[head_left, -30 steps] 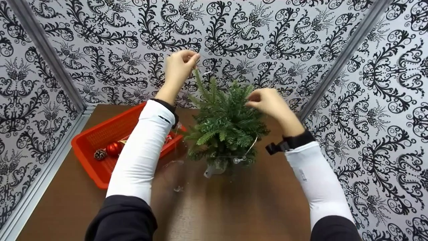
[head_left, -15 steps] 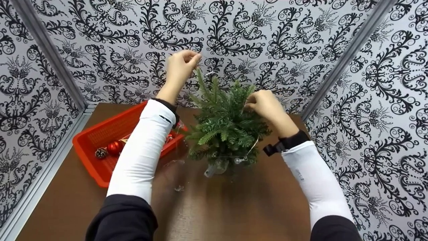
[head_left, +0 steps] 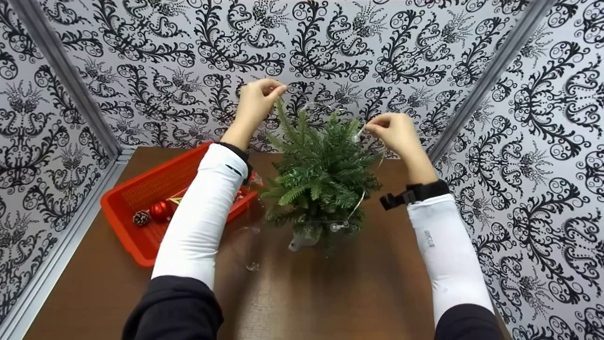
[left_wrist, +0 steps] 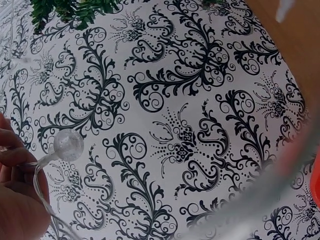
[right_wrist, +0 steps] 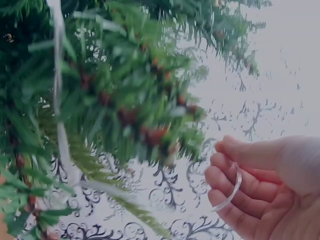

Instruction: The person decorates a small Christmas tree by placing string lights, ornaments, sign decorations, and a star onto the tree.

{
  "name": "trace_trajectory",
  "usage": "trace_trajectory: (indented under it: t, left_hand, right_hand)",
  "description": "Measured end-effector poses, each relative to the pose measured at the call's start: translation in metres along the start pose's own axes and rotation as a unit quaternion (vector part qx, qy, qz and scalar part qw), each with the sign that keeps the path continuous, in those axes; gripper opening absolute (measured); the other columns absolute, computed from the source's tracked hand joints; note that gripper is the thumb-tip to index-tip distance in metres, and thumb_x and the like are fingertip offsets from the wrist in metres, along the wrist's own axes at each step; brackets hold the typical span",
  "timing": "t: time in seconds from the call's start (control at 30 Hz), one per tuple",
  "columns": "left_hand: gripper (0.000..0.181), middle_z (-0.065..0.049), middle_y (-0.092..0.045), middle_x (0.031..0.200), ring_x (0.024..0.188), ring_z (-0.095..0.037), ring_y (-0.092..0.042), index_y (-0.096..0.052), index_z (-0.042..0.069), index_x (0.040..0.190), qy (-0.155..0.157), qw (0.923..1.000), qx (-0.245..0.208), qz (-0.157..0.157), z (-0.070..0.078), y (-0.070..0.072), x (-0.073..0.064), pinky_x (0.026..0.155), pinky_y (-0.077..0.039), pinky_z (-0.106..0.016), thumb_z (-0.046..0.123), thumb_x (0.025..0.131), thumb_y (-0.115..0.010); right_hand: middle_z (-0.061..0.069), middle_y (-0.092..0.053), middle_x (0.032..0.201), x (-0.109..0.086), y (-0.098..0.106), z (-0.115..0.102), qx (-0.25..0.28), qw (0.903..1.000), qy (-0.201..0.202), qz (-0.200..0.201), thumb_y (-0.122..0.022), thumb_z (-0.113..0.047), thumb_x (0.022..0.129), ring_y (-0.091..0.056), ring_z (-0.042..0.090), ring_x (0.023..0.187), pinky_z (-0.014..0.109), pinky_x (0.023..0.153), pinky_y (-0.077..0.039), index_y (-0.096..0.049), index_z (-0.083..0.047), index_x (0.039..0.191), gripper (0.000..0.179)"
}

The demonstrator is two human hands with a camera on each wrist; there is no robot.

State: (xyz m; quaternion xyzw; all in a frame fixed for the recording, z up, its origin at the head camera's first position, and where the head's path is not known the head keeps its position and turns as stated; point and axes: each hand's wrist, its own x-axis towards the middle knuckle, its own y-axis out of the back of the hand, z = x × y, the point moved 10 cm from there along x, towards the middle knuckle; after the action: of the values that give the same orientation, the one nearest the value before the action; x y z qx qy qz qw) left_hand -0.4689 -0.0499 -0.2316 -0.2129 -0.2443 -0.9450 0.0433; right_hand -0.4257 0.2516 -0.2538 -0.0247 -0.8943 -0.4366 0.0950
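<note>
A small artificial Christmas tree [head_left: 321, 170] stands in the middle of the table in the head view. A clear string of lights [head_left: 359, 204] loops over its right side, and a round bulb [head_left: 336, 227] hangs low at the front. Above the tree's left tip, my left hand [head_left: 257, 101] pinches the string; its wrist view shows a clear bulb [left_wrist: 69, 145] beside the fingers. At the tree's upper right, my right hand [head_left: 396, 134] pinches another stretch of the string, and the wire [right_wrist: 234, 192] curves across its curled fingers in the right wrist view.
An orange-red basket [head_left: 125, 198] at the left holds a pinecone [head_left: 141, 217], a red ball ornament [head_left: 161, 210] and other decorations, partly behind the left sleeve. More clear bulbs and wire [head_left: 253, 267] lie on the brown table [head_left: 377, 293]. Patterned walls [head_left: 330, 47] enclose the table.
My right hand has moved right and up, away from the branches, drawing the wire out with it. My left hand has sunk slightly and stays near the tree's left tip.
</note>
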Motion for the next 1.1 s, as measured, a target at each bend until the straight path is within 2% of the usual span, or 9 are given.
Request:
trace_trajectory:
  t: [0.13, 0.23, 0.4, 0.6, 0.7, 0.83, 0.93, 1.0, 1.1]
  left_hand:
    - [0.028, -0.010, -0.072, 0.094, 0.052, -0.002, -0.047, -0.071, 0.008, 0.109, 0.005, 0.9996, 0.009, -0.027, -0.004, -0.006, 0.000, 0.053, -0.042, -0.017, 0.031, 0.094, -0.063]
    - [0.029, -0.009, -0.071, 0.097, 0.062, -0.005, -0.052, -0.069, 0.008, 0.112, 0.014, 0.9979, 0.002, -0.064, -0.006, -0.015, -0.001, 0.061, -0.046, -0.019, 0.031, 0.095, -0.062]
    - [0.030, -0.010, -0.070, 0.100, 0.080, -0.013, -0.059, -0.068, 0.010, 0.115, 0.033, 0.9925, 0.003, -0.118, -0.010, -0.028, -0.004, 0.078, -0.050, -0.027, 0.031, 0.096, -0.060]
    - [0.033, -0.015, -0.069, 0.110, 0.096, -0.023, -0.064, -0.066, 0.006, 0.119, 0.036, 0.9894, 0.027, -0.138, -0.018, -0.038, -0.004, 0.091, -0.050, -0.034, 0.030, 0.097, -0.058]
    - [0.031, -0.013, -0.069, 0.113, 0.091, -0.019, -0.063, -0.067, 0.005, 0.117, 0.042, 0.9890, 0.039, -0.137, -0.025, -0.041, -0.005, 0.087, -0.051, -0.030, 0.028, 0.097, -0.059]
    - [0.027, -0.009, -0.071, 0.086, 0.064, -0.009, -0.057, -0.070, 0.004, 0.110, 0.046, 0.9894, 0.064, -0.122, -0.032, -0.040, -0.006, 0.063, -0.046, -0.022, 0.025, 0.096, -0.061]
    - [0.025, -0.001, -0.063, 0.066, 0.049, -0.006, -0.052, -0.070, 0.004, 0.107, 0.058, 0.9904, 0.059, -0.111, -0.037, -0.038, -0.006, 0.050, -0.039, -0.018, 0.024, 0.097, -0.060]
    - [0.024, 0.002, -0.060, 0.065, 0.045, -0.004, -0.051, -0.070, 0.005, 0.105, 0.069, 0.9915, 0.043, -0.102, -0.041, -0.037, -0.006, 0.047, -0.038, -0.017, 0.024, 0.097, -0.059]
    - [0.025, 0.001, -0.060, 0.065, 0.043, -0.002, -0.050, -0.071, 0.003, 0.100, 0.063, 0.9938, 0.038, -0.083, -0.042, -0.034, -0.005, 0.046, -0.039, -0.016, 0.025, 0.097, -0.059]
  right_hand:
    - [0.010, -0.071, 0.098, 0.010, 0.002, 0.017, 0.055, 0.9977, -0.034, 0.019, -0.066, -0.026, 0.092, -0.057, 0.004, 0.067, 0.016, 0.058, -0.049, -0.070, -0.005, 0.109, 0.027]
    - [0.007, -0.071, 0.097, 0.017, 0.002, 0.028, 0.080, 0.9949, -0.055, 0.028, -0.066, -0.027, 0.093, -0.058, 0.004, 0.074, 0.016, 0.065, -0.050, -0.069, -0.004, 0.110, 0.029]
    - [0.009, -0.071, 0.099, 0.028, -0.004, 0.043, 0.089, 0.9923, -0.081, 0.028, -0.064, -0.028, 0.093, -0.059, 0.005, 0.073, 0.017, 0.068, -0.050, -0.068, -0.004, 0.113, 0.031]
    - [-0.003, -0.068, 0.075, 0.039, -0.013, 0.057, 0.125, 0.9872, -0.098, 0.009, -0.063, -0.017, 0.094, -0.060, 0.003, 0.062, 0.015, 0.061, -0.052, -0.066, 0.004, 0.113, 0.029]
    - [-0.008, -0.064, 0.066, 0.042, -0.021, 0.061, 0.127, 0.9866, -0.101, -0.018, -0.061, -0.014, 0.095, -0.060, 0.003, 0.059, 0.015, 0.059, -0.052, -0.065, 0.008, 0.113, 0.029]
    - [-0.007, -0.064, 0.065, 0.043, -0.030, 0.061, 0.093, 0.9899, -0.097, -0.044, -0.062, -0.017, 0.094, -0.059, 0.003, 0.058, 0.015, 0.056, -0.050, -0.067, 0.007, 0.111, 0.030]
    - [0.005, -0.071, 0.076, 0.043, -0.033, 0.058, 0.055, 0.9933, -0.088, -0.052, -0.063, -0.022, 0.093, -0.059, 0.003, 0.059, 0.016, 0.058, -0.049, -0.069, 0.003, 0.110, 0.030]
    - [0.011, -0.073, 0.086, 0.043, -0.036, 0.055, 0.030, 0.9946, -0.079, -0.060, -0.064, -0.024, 0.093, -0.059, 0.004, 0.062, 0.018, 0.061, -0.049, -0.071, 0.000, 0.109, 0.030]
    - [0.016, -0.073, 0.093, 0.043, -0.042, 0.048, -0.006, 0.9952, -0.056, -0.080, -0.063, -0.023, 0.093, -0.058, 0.007, 0.065, 0.020, 0.065, -0.049, -0.072, 0.000, 0.109, 0.029]
